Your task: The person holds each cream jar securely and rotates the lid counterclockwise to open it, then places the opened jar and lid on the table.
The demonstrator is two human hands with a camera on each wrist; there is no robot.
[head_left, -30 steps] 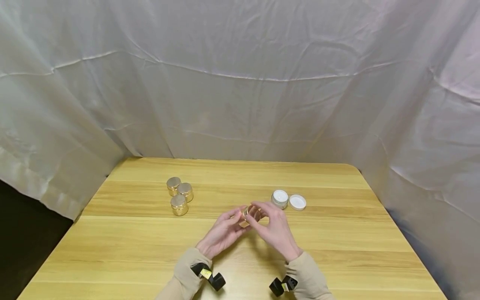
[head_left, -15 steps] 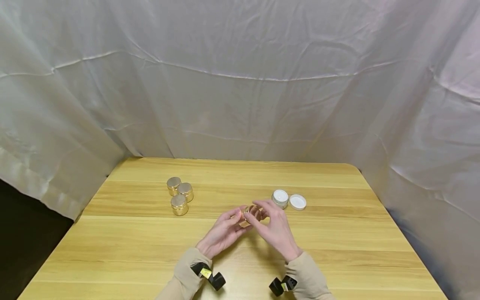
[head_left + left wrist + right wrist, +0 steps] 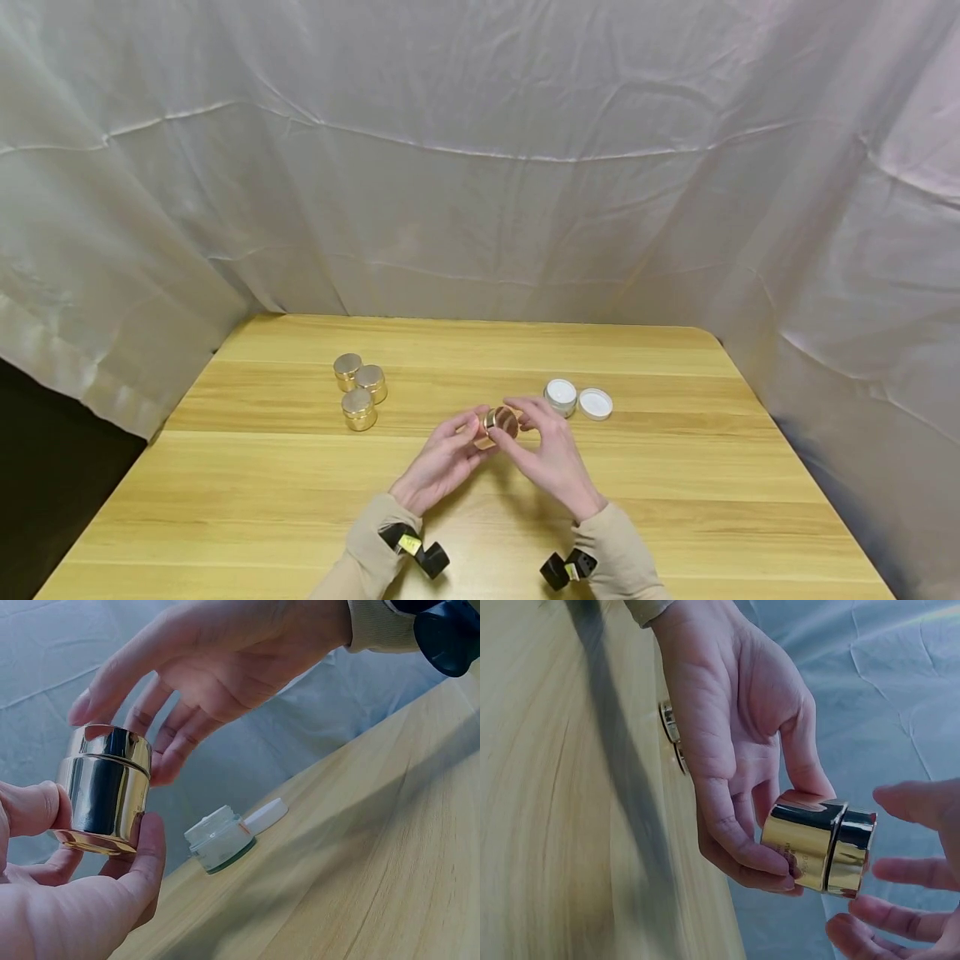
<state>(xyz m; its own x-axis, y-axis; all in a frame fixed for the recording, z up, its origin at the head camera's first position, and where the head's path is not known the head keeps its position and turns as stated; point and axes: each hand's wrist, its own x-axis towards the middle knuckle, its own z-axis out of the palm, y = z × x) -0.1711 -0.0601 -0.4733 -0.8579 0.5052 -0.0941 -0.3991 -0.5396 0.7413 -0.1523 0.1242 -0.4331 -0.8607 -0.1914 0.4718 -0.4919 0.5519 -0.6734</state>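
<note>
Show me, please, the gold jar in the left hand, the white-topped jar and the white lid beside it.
Gold jar (image 3: 105, 793): left wrist view, middle of its shiny side.
White-topped jar (image 3: 560, 397): head view, on its white top.
White lid (image 3: 596, 404): head view, centre of its upward face.

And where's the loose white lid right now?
In the head view, the white lid lies on the table right of centre, just right of the uncapped jar and beyond the right hand.

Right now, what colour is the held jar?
The jar is shiny gold, clearest in the left wrist view.
</note>
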